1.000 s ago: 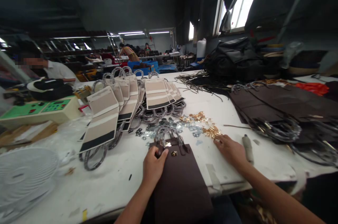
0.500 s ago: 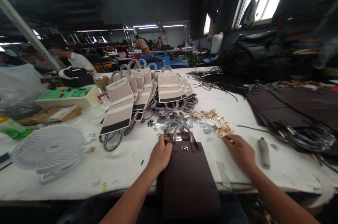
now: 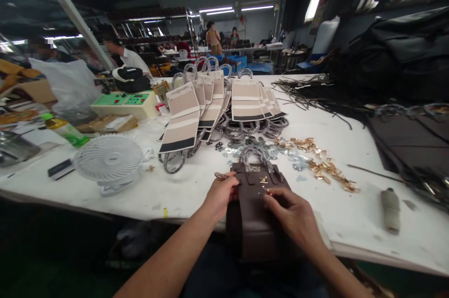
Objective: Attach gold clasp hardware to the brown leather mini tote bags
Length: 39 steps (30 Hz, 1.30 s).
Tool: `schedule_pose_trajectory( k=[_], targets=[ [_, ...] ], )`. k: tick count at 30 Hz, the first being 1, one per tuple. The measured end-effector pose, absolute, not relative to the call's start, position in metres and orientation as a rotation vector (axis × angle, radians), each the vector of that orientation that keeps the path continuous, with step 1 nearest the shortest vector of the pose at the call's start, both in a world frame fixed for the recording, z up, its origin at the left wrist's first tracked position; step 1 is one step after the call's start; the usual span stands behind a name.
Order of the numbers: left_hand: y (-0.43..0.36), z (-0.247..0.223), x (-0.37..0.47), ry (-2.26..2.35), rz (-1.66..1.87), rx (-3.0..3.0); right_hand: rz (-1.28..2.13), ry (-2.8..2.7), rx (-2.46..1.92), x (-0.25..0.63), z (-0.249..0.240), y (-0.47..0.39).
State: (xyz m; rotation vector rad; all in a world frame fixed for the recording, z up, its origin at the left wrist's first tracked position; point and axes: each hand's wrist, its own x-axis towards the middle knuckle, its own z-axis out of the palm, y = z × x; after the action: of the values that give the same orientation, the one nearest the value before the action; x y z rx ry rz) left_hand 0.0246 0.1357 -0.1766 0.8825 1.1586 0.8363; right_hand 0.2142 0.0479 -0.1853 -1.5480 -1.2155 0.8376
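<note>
A dark brown bag (image 3: 256,223) with plastic-wrapped handles lies at the table's front edge, its upper part on the white tabletop. My left hand (image 3: 220,195) is closed on the bag's upper left side, with a brown strap end sticking out above the fingers. Over the front of the bag, just below its gold clasp (image 3: 263,179), my right hand (image 3: 289,209) pinches a small shiny metal piece (image 3: 264,191). Gold metal pieces (image 3: 329,169) are scattered to the right of the bag. Flat silvery plates (image 3: 242,147) are spread behind it.
Beige and black panels with wrapped handles (image 3: 180,120) are piled behind. A white fan (image 3: 108,160), a green-topped machine (image 3: 126,101) and a bottle (image 3: 66,132) stand left. A grey-green cylinder (image 3: 390,211) and dark bags (image 3: 414,139) lie right. People are in the background.
My right hand has moved left from the gold pieces to the bag's front, with a small metal piece in its fingers. The view has turned left, and a strap end shows at my left hand.
</note>
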Motion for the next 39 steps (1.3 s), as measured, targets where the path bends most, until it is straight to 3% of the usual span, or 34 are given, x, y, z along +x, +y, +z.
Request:
schedule_pose_trajectory(
  k=[8, 20, 30, 39],
  targets=[
    [0.111, -0.169, 0.013, 1.125, 0.959, 0.824, 0.824, -1.222, -1.56, 0.178, -0.212, 0.068],
    [0.098, -0.161, 0.012, 1.211, 0.985, 0.949, 0.562, -1.385, -1.571, 0.171, -0.191, 0.065],
    [0.086, -0.159, 0.014, 1.209, 1.0, 1.121, 0.736, -1.273, -1.57, 0.166, -0.176, 0.059],
    [0.084, -0.153, 0.02, 1.123, 1.016, 1.149, 0.651, -1.325, -1.571, 0.166, -0.175, 0.058]
  ],
)
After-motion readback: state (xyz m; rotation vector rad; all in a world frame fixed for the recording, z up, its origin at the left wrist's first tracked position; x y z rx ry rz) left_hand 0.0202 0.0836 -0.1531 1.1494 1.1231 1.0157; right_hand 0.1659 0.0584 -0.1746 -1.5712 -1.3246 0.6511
